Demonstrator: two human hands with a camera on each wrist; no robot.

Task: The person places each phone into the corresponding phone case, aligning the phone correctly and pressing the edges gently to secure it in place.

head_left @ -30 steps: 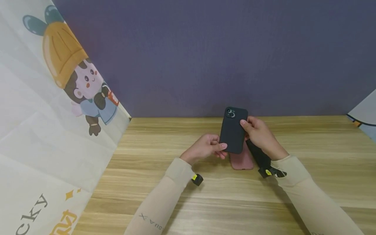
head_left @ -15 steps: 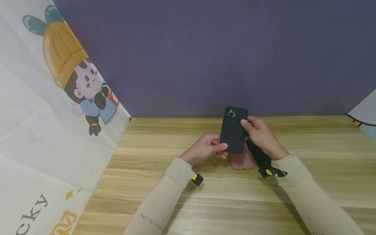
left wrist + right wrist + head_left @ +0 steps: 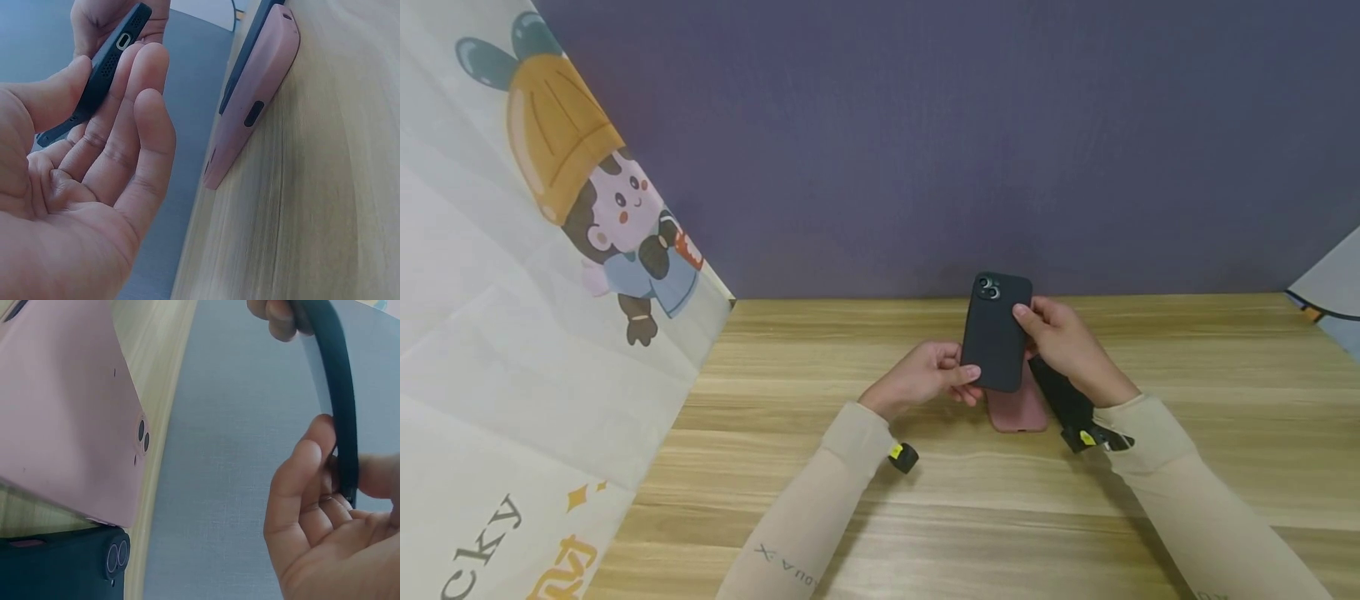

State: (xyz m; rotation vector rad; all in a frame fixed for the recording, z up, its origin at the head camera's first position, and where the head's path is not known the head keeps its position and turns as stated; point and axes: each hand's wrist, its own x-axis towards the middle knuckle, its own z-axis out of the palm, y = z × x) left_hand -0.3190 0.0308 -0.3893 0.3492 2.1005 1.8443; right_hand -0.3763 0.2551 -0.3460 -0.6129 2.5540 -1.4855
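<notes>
Both hands hold up a phone in a black case (image 3: 998, 337), its back and two camera lenses turned to the head camera. My left hand (image 3: 921, 377) pinches its lower left corner, thumb on the back and fingers behind. In the left wrist view the phone's bottom edge (image 3: 109, 65) shows the charging port. At the upper right edge, my right hand (image 3: 1067, 342) grips it between thumb and fingers. Below, a pink phone case (image 3: 1018, 407) lies on the table, partly covered by the held phone. To its right lies a black phone case (image 3: 69, 562), partly hidden under my right wrist.
The wood-grain table (image 3: 760, 467) ends at a dark blue-grey upright panel (image 3: 880, 150). A white printed cloth (image 3: 467, 350) borders the left side. Small black wrist-camera parts (image 3: 904, 458) sit at the cuffs.
</notes>
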